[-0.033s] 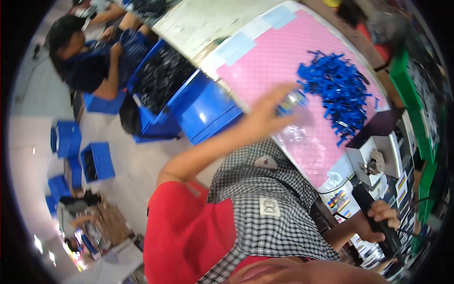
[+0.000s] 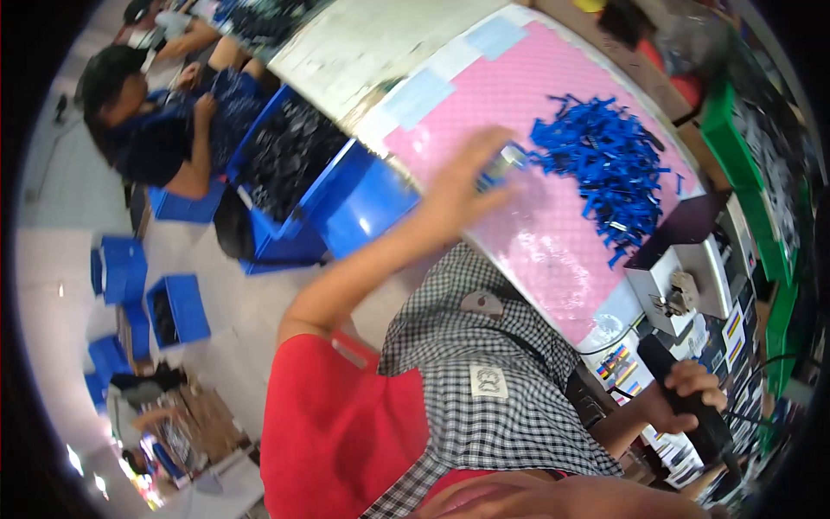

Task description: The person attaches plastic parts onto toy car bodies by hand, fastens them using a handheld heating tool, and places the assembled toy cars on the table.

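Observation:
Over the near side of a pink gridded mat (image 2: 536,259) hovers my left hand (image 2: 462,186), fingers closed round a small shiny rounded thing (image 2: 504,163) with clear and blue parts, too blurred to name. To its right, a pile of small blue strips (image 2: 601,156) lies on the mat. At the lower right my right hand (image 2: 679,406) is wrapped around a long black bar-shaped thing (image 2: 657,359), whose kind I cannot make out.
Beyond the mat's right end stand a grey metal fixture (image 2: 679,285) and green bins (image 2: 739,138). Left of the table, a blue crate (image 2: 281,164) holds black pieces, beside a seated co-worker (image 2: 156,130). More blue bins (image 2: 177,307) sit on the floor.
My left hand has shifted left with the shiny thing, away from the blue pile. My right hand stays on the black thing. The view has shifted slightly.

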